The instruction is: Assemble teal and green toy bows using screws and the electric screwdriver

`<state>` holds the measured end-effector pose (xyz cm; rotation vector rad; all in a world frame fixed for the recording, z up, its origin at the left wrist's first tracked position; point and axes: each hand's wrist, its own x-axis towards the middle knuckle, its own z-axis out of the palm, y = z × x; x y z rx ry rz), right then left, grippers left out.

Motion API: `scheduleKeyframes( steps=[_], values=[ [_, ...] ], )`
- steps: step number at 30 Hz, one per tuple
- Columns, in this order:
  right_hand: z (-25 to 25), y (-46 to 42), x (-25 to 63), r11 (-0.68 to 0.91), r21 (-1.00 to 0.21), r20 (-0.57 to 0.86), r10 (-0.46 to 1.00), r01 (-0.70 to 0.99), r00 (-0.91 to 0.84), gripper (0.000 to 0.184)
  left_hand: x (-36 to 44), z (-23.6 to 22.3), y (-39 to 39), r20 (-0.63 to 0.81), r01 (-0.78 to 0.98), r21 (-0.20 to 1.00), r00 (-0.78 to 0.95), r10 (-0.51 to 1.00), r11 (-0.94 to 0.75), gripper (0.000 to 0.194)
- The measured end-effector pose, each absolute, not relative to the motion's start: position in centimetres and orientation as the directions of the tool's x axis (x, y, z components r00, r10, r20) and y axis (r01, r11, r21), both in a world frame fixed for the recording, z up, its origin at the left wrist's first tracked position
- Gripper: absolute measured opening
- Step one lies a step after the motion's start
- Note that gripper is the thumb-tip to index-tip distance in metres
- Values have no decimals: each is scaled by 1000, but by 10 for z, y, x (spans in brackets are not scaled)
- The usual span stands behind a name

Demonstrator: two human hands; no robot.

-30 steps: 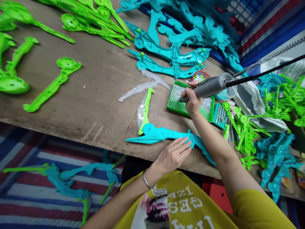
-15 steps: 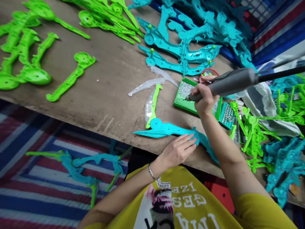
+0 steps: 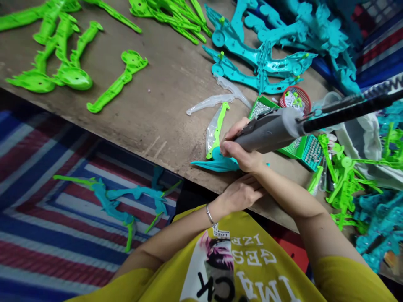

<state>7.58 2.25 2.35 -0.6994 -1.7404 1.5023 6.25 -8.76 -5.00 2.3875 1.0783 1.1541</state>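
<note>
My right hand (image 3: 241, 147) is shut around a grey pen-like tool (image 3: 267, 135) with a black cable, its tip hidden by my fingers just above a turquoise plastic piece (image 3: 217, 165). My left hand (image 3: 242, 193) lies below my right forearm, against the piece's hidden rear part. A lime green plastic strip (image 3: 220, 128) lies beside the piece's far side, on clear plastic (image 3: 211, 136). A green tray of small silver studs (image 3: 260, 110) is mostly hidden behind the tool.
The wooden workbench (image 3: 157, 88) carries lime green pieces (image 3: 116, 82) at left and turquoise pieces (image 3: 261, 63) behind. A red round basket (image 3: 296, 100), teal stud tray (image 3: 311, 153) and white bag (image 3: 359, 142) stand right. Pieces lie on a striped mat (image 3: 110, 201) below.
My right hand has carried the grey tool from the green tray leftward onto the turquoise piece, now covering its middle. My left hand has shifted slightly right, and the view has swung.
</note>
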Motion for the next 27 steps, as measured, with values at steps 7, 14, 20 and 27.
scheduleKeyframes(
  steps=[7,14,20,27],
  values=[
    [43,33,63,230,-972,173,588,-42,-790,29,63,-51,-88,563,487,555,377,735,-675,20],
    [25,35,79,161,-970,237,779,-181,-581,32,65,-52,-85,603,476,545,348,718,-690,14],
    [35,47,143,269,-957,288,919,-106,-270,40,63,-54,-84,645,482,467,389,658,-742,24],
    [18,53,209,272,-962,272,946,-21,-179,45,57,-53,-85,562,546,451,440,700,-706,57]
  ],
)
